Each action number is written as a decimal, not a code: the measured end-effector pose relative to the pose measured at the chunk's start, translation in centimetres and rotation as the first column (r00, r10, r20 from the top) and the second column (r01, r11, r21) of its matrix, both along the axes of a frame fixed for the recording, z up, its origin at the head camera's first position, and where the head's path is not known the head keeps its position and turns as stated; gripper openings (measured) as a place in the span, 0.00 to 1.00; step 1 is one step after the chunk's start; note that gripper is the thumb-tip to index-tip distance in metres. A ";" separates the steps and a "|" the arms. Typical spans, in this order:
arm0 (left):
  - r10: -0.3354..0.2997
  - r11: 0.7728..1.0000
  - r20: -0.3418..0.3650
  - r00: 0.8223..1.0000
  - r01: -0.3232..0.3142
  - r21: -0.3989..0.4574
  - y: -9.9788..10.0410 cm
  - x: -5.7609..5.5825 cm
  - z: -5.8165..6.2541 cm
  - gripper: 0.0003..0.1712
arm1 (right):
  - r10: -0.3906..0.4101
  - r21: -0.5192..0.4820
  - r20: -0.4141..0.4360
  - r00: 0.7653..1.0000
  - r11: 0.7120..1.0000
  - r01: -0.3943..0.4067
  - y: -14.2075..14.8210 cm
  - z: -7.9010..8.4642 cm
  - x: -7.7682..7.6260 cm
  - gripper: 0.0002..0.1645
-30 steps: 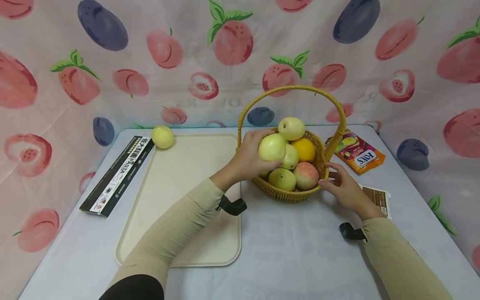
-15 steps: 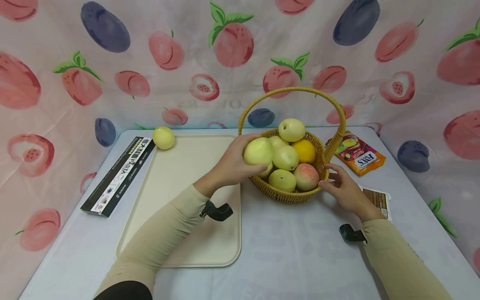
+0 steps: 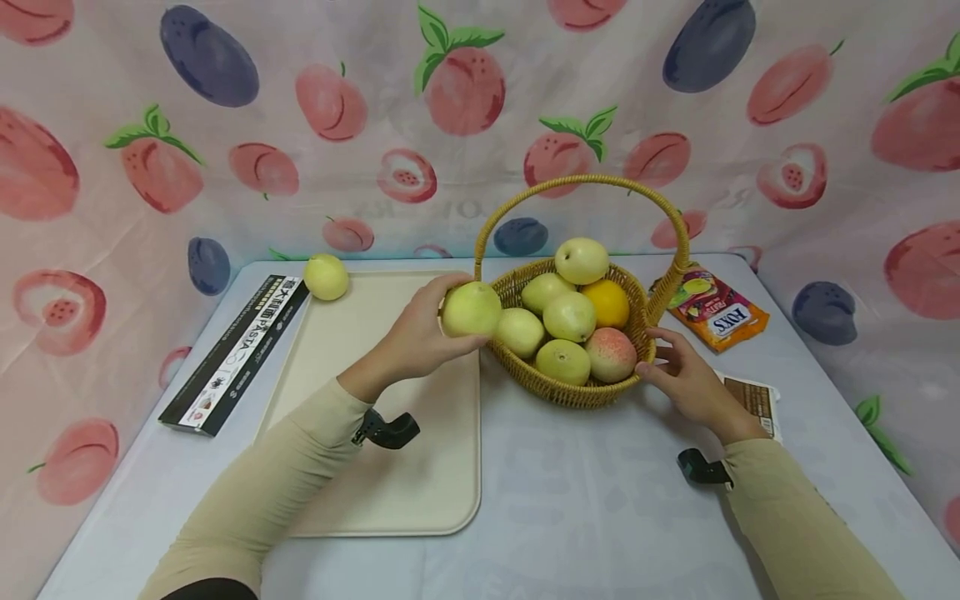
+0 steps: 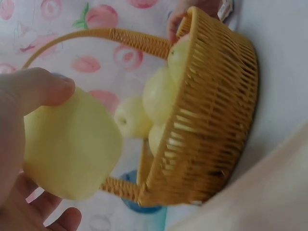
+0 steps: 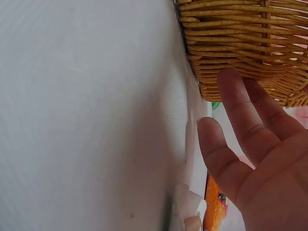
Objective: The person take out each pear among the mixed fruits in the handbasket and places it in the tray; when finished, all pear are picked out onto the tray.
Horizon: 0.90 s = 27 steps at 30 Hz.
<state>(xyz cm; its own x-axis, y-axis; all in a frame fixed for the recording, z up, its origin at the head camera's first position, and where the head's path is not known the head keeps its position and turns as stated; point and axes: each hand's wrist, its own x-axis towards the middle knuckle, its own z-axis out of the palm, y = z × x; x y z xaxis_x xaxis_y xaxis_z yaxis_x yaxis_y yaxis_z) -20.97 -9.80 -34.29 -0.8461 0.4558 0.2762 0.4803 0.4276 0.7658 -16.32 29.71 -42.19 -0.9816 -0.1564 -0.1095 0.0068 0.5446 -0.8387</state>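
Note:
My left hand (image 3: 412, 340) grips a round, pale green, apple-like fruit (image 3: 471, 310) over the right side of a cream tray (image 3: 420, 475). In the left wrist view the thumb presses one side of this fruit (image 4: 74, 149), its fingers on the other. Beside it stands a yellow wicker basket (image 3: 551, 390) holding several pale green fruits (image 3: 568, 317), an orange (image 3: 609, 302) and a reddish peach (image 3: 611, 353). My right hand (image 3: 693, 387) holds the basket's right rim by the handle's foot. In the right wrist view its fingertips lie against the basket's woven wall (image 5: 231, 43).
At the tray's far left corner sits a yellow-green fruit (image 3: 326, 277), next to a long black-and-white pasta box (image 3: 236, 354). An orange Fox's packet (image 3: 720, 308) and a brown-and-white packet (image 3: 753, 400) lie right of the basket. The tall basket handle (image 3: 581, 178) arches overhead.
My left hand has carried the pale green fruit leftward from above the basket, past its left rim to over the tray. The right hand has stayed at the basket's rim.

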 end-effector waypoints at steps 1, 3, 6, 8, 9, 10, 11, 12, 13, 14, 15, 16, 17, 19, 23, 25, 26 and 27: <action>0.010 1.000 -0.006 1.000 -0.010 -0.009 -0.3 0.0 -0.1 0.43 | 0.000 0.000 -0.001 1.000 1.000 0.000 0.0 0.0 0.0 0.44; 0.032 0.999 -0.008 0.999 -0.032 -0.027 -1.0 0.1 -0.3 0.42 | -0.002 -0.001 0.000 1.000 1.000 0.002 0.0 0.0 0.0 0.44; 0.080 0.995 0.017 0.997 -0.079 -0.057 -2.0 0.2 -0.6 0.43 | -0.006 0.002 0.003 1.000 1.000 0.006 0.0 0.0 0.0 0.44; 0.110 0.992 0.038 0.993 -0.108 -0.065 -2.6 0.2 -0.8 0.44 | -0.006 0.004 0.006 1.000 1.000 0.006 0.0 0.0 0.0 0.45; 0.122 0.991 0.047 0.991 -0.119 -0.061 -2.9 0.2 -0.9 0.44 | -0.007 0.005 0.006 1.000 1.000 0.007 0.0 0.0 0.0 0.45; 0.134 0.990 0.055 0.989 -0.130 -0.059 -3.2 0.1 -1.0 0.44 | -0.006 0.005 0.007 1.000 1.000 0.006 0.0 0.0 0.0 0.45; 0.142 0.989 0.059 0.988 -0.139 -0.054 -3.4 0.0 -1.0 0.44 | -0.005 0.004 0.008 1.000 1.000 0.005 0.0 0.0 0.0 0.45; 0.149 0.988 0.060 0.987 -0.146 -0.049 -3.7 -0.2 -1.1 0.45 | -0.004 0.003 0.009 1.000 1.000 0.004 -0.1 0.0 0.0 0.45; 0.154 0.988 0.061 0.986 -0.152 -0.042 -3.9 -0.3 -1.2 0.45 | -0.003 0.003 0.009 1.000 1.000 0.003 -0.1 0.0 0.0 0.45; 0.157 0.987 0.060 0.986 -0.155 -0.037 -4.2 -0.6 -1.3 0.45 | -0.003 0.001 0.009 1.000 1.000 0.003 -0.1 0.0 -0.1 0.45; 0.162 0.987 0.061 0.985 -0.160 -0.030 -4.4 -0.8 -1.3 0.45 | -0.004 0.000 0.009 1.000 1.000 0.004 -0.1 0.0 -0.1 0.45; 0.167 0.986 0.059 0.984 -0.166 -0.027 -4.7 -1.1 -1.4 0.44 | -0.004 0.000 0.009 1.000 1.000 0.004 -0.1 0.1 -0.1 0.45; 0.172 0.985 0.060 0.983 -0.171 -0.021 -4.9 -1.4 -1.5 0.44 | -0.004 -0.002 0.009 1.000 1.000 0.004 -0.1 0.1 -0.1 0.45; 0.187 0.982 0.066 0.980 -0.187 -0.011 -5.3 -2.0 -1.7 0.44 | -0.004 -0.002 0.008 1.000 1.000 0.004 -0.1 0.1 -0.1 0.45; 0.222 0.974 0.092 0.971 -0.224 0.011 -6.1 -3.0 -2.2 0.44 | -0.001 -0.001 0.004 1.000 1.000 0.001 -0.1 0.1 -0.1 0.44; 0.237 0.971 0.105 0.966 -0.240 0.015 -6.5 -3.5 -2.6 0.45 | 0.000 0.003 0.004 1.000 1.000 0.000 -0.1 0.1 0.0 0.44; 0.243 0.969 0.110 0.964 -0.246 0.017 -6.7 -3.8 -2.8 0.45 | 0.001 0.003 0.005 1.000 1.000 -0.001 -0.1 0.1 0.0 0.44; 0.249 0.968 0.112 0.962 -0.252 0.017 -6.9 -4.0 -3.0 0.45 | 0.001 0.002 0.007 1.000 1.000 -0.001 -0.1 0.1 0.0 0.45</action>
<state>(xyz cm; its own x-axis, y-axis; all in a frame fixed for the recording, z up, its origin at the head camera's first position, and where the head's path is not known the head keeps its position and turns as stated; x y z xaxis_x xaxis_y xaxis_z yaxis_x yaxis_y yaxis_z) -25.02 -16.71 -37.26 -0.9578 0.2183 0.1869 0.2742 0.4991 0.8221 -16.36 29.58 -42.05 -0.9807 -0.1570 -0.1164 0.0118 0.5465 -0.8373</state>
